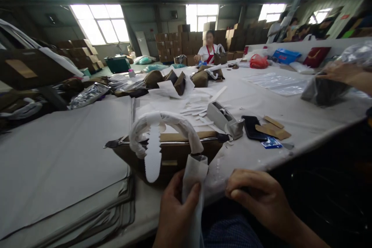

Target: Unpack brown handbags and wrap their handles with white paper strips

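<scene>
Apparently, the brown bag [180,153] is light for its bulk, with soft cloth sides that would give under a squeeze, so the padded handle [183,123] looks the surest place to lift it. The white wrapping [195,174] at the handle's near end seems thin and a little slippery, likely to crease or tear if pulled hard; a light pinch near its edge should suit it. The metal zip [183,142] is probably the stiffest part.

The bag sits on the table [241,155] at the centre of the frame, just beyond both hands. At the bottom centre, the left hand [178,205] pinches the white wrapping between thumb in front and fingers behind. The right hand [257,197], at the lower right, is apart from the bag, fingers curled in toward the thumb; whether it grips something small, I cannot tell.
</scene>
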`<state>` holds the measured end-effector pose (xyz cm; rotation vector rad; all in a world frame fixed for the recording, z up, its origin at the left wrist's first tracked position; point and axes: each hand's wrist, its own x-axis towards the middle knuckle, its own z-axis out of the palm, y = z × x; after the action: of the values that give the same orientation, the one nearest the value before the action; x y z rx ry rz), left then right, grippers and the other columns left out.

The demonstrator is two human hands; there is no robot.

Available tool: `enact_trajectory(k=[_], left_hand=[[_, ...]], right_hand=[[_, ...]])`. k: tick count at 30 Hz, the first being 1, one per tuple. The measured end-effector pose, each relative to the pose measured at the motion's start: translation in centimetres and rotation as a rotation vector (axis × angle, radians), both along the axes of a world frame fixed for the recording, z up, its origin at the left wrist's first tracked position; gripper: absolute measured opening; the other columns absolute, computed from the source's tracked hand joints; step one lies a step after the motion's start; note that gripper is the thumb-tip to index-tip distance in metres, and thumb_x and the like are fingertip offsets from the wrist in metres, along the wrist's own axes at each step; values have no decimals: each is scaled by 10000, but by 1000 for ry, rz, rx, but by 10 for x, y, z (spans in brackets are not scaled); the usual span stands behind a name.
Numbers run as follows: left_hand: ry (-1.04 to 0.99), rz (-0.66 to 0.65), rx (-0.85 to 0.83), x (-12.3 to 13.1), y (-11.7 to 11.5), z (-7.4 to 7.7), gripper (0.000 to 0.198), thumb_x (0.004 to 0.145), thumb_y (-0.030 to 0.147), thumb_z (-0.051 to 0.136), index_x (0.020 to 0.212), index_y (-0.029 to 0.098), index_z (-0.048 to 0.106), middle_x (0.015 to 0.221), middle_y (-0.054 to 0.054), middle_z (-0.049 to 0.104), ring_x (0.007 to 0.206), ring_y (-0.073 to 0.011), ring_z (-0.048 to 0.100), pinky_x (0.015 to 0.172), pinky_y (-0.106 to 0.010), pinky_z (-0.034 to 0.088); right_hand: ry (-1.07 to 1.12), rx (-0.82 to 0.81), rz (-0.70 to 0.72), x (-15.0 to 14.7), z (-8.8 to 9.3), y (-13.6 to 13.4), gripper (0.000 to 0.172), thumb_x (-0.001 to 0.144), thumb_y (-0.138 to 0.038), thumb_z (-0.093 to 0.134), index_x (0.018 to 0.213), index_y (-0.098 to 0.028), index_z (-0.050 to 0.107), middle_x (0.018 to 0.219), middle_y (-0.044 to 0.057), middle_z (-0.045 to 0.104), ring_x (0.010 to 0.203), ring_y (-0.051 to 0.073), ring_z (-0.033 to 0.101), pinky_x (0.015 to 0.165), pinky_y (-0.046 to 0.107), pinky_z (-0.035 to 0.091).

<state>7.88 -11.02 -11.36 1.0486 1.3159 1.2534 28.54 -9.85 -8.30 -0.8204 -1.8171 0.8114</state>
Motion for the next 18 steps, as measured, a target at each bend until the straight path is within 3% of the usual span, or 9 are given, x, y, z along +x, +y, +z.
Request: enact_trajectory(k=[2, 6, 9, 13, 15, 18], left_hand=[[8, -39, 17, -1, 0, -2, 407, 788, 419, 743, 1093, 155, 685, 1003, -87, 763, 930, -249, 700, 799, -281, 533], [71, -95, 63, -4, 2, -6, 372, 829, 370, 705, 1129, 154, 672, 1072, -101, 755, 977, -255, 700, 839, -304, 538], [124, -94, 94, -6, 1, -5, 360, 820, 338, 707, 1131, 158, 679, 1070, -95, 756, 996, -255, 696, 865, -311, 536], [66, -97, 71, -7, 0, 2, 373, 823, 356, 704, 1130, 147, 684, 1058, -101, 758, 979, -260, 699, 853, -311, 536], [35, -108, 50, -8, -1, 5, 378, 820, 371, 712, 1118, 140, 690, 1055, -106, 759, 979, -264, 698, 852, -311, 534], [-28, -126, 20, -7, -2, 6, 405, 792, 396, 740, 1095, 131, 699, 1026, -110, 764, 950, -274, 703, 818, -313, 536]], right_hand=[[-14, -68, -6, -21, 2, -1, 131, 899, -251, 676, 781, -195, 685, 679, -7, 681, 629, 116, 637, 617, 194, 507], [-71, -171, -193, -48, -6, 10, 213, 883, -350, 678, 754, -184, 713, 661, 6, 687, 606, 128, 623, 583, 204, 489], [-149, -198, -255, -54, -8, 19, 231, 889, -382, 656, 762, -200, 721, 672, 2, 703, 604, 136, 626, 572, 221, 469], [-339, -174, -368, -47, -5, 30, 365, 810, -504, 715, 624, -198, 649, 593, 21, 664, 549, 165, 602, 543, 271, 423], [-374, -278, -340, -41, -5, 35, 440, 769, -592, 723, 596, -198, 633, 564, 35, 658, 520, 181, 607, 518, 281, 416], [-244, -505, -168, -32, -11, 37, 463, 794, -620, 688, 637, -187, 644, 545, 22, 642, 472, 160, 589, 481, 258, 421]])
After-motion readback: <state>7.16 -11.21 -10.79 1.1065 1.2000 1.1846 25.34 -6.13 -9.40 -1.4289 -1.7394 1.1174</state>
